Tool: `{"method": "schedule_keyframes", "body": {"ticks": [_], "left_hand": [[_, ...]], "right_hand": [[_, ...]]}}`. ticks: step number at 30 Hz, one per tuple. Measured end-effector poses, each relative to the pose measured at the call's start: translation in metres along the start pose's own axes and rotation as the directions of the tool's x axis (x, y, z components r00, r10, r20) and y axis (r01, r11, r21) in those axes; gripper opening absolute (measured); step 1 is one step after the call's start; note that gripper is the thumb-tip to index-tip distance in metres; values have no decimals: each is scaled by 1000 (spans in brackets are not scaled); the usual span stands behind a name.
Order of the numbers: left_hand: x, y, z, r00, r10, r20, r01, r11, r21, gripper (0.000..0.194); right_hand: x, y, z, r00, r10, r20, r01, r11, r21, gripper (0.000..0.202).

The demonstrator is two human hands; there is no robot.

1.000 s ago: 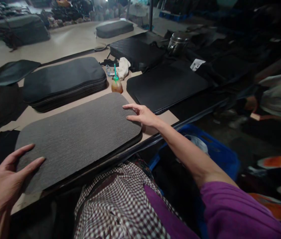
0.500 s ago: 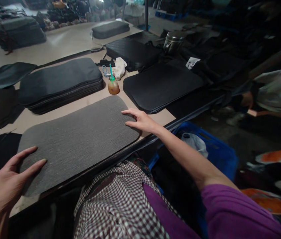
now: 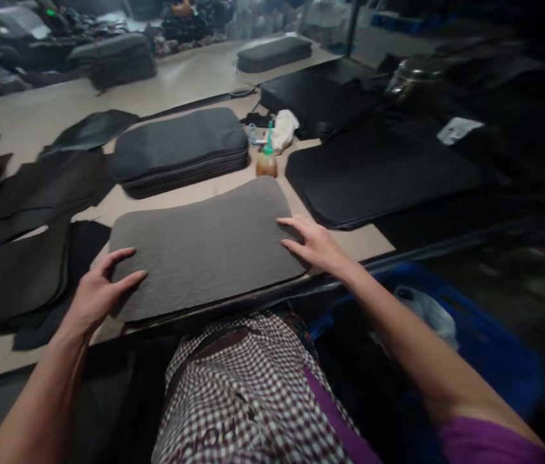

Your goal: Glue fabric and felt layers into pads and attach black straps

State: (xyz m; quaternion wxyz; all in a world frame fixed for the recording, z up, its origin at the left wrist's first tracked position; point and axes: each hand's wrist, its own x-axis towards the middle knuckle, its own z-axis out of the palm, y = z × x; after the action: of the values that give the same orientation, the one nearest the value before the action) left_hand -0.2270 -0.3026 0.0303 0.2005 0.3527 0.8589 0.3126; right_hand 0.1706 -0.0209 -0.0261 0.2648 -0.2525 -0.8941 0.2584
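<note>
Beige tabletop (image 3: 364, 243) carries the grey panel (image 3: 205, 248); left hand (image 3: 101, 290) and right hand (image 3: 318, 248), open, touch its ends; uneven pushing could skew it over the near edge.

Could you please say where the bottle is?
In the head view, the bottle stands beyond the grey sheet, near its right end, by the white cloth.
</note>
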Motion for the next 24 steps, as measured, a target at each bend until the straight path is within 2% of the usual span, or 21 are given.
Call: {"method": "schedule_keyframes", "body": {"ticks": [3,6,8,11,13,19,24], "left_hand": [[-2,-1,-1,988,151,-7,-151,988,-8,73],[-1,-5,-8,977,213,11,-213,977,25,64],[0,-10,-12,973,230,24,-231,973,15,57],[2,-21,-16,975,221,14,-220,974,-45,52],[3,-30,-15,972,233,-3,-233,970,-66,52],[6,-45,-5,942,335,-32,-335,942,13,48],[3,-45,-2,928,368,-57,-368,930,23,45]], "right_hand": [[-2,-2,5,999,-33,-29,28,986,-166,50],[-1,-5,8,991,-98,-97,49,908,-416,58],[-1,-5,10,982,-157,-108,83,862,-500,57],[-3,-1,15,968,-244,59,245,865,-439,39],[-3,6,18,948,-276,160,317,868,-381,34],[1,25,21,935,-307,178,353,865,-356,33],[2,31,18,943,-245,225,314,879,-360,32]]}}
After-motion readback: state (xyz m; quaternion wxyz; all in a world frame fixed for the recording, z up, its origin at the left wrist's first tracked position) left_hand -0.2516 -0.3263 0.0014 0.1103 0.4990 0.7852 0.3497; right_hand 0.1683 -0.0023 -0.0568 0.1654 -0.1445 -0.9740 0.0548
